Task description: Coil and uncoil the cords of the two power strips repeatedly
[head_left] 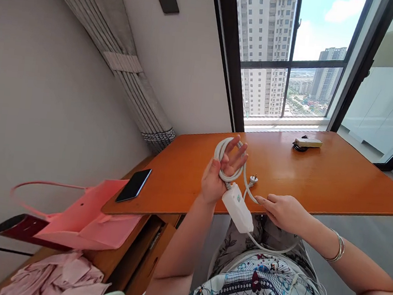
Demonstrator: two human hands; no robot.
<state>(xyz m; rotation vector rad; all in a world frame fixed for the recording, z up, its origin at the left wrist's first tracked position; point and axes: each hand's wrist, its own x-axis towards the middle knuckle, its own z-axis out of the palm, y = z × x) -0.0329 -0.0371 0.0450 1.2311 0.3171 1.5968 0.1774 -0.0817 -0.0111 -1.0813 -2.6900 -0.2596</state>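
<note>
A white power cable (pixel 218 150) is looped into a coil around the fingers of my left hand (pixel 214 180). My left thumb presses on the coil while the fingers spread inside the loops. Just below the coil hangs a white power adapter box (pixel 238 209), tilted, with a thin cord running from its lower end across my lap. My right hand (pixel 283 212) pinches the cable's free stretch between thumb and forefinger, right of the adapter. Near the table's front edge, the white plug (pixel 253 178) shows its metal prongs, pointing up.
The orange-brown table (pixel 187 165) bears a black phone (pixel 134 185) at its left and a power strip with black cord (pixel 308 142) at the back right. A pink bag (pixel 85 215) and a crumpled pink cloth (pixel 61 276) lie to the left, by an open drawer (pixel 151 251).
</note>
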